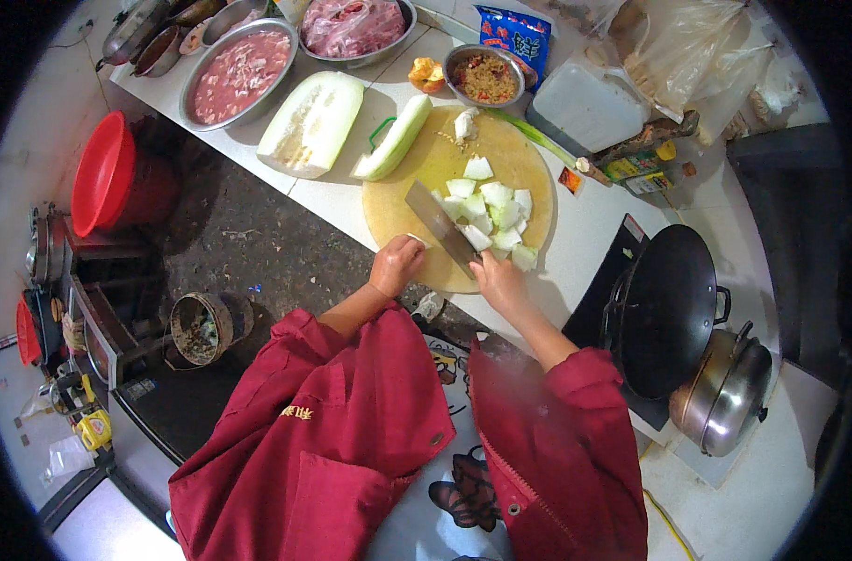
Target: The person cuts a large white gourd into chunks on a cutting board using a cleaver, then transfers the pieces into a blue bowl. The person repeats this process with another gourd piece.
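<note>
My right hand [500, 282] grips the handle of a cleaver [441, 226], whose blade lies slanted over a round yellowish cutting board [398, 203]. Against the blade's right side is a heap of pale winter melon pieces [496, 203]. My left hand [398, 265] is at the board's near left edge, its fingers curled around a small pale thing that barely shows. A long winter melon wedge [398, 137] rests partly on the board's far left edge, beside a green peeler handle [375, 133]. Farther left lies a large cut winter melon [314, 123].
Metal bowls hold reddish meat [240, 77], bagged meat [352, 28] and a chopped seasoning [483, 77]. A green onion [538, 137] lies by a white plastic container [586, 105]. To the right stand a black wok [668, 308] and a lidded steel pot [731, 393]. A bucket of scraps [201, 329] is below left.
</note>
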### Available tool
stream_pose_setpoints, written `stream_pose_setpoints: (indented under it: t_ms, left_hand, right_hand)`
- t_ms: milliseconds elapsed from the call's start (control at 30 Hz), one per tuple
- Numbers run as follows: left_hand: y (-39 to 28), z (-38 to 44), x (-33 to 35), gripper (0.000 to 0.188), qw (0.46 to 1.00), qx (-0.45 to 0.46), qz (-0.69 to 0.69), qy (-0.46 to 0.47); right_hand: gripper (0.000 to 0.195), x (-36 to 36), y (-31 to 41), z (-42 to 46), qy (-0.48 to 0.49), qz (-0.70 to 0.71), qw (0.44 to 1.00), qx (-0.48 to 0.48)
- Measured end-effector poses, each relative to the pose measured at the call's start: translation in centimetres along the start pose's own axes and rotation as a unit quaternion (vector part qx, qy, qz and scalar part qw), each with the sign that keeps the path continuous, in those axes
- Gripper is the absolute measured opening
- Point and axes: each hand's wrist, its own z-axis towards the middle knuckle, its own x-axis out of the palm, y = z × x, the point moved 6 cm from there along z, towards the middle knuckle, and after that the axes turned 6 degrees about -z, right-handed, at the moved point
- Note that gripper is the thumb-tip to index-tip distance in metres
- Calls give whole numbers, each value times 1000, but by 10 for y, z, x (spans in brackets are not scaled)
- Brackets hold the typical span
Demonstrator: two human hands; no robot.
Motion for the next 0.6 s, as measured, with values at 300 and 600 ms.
stream_pose_setpoints:
  t_ms: [300, 600]
  left_hand:
    - [2, -13, -15, 11, 999, -31, 8, -13]
    - [6, -3, -4, 11, 1000, 18, -1, 13]
  right_hand:
    - [27, -49, 19, -4, 20, -33, 999, -20]
    - [21, -67, 50, -31, 28, -59, 997, -30]
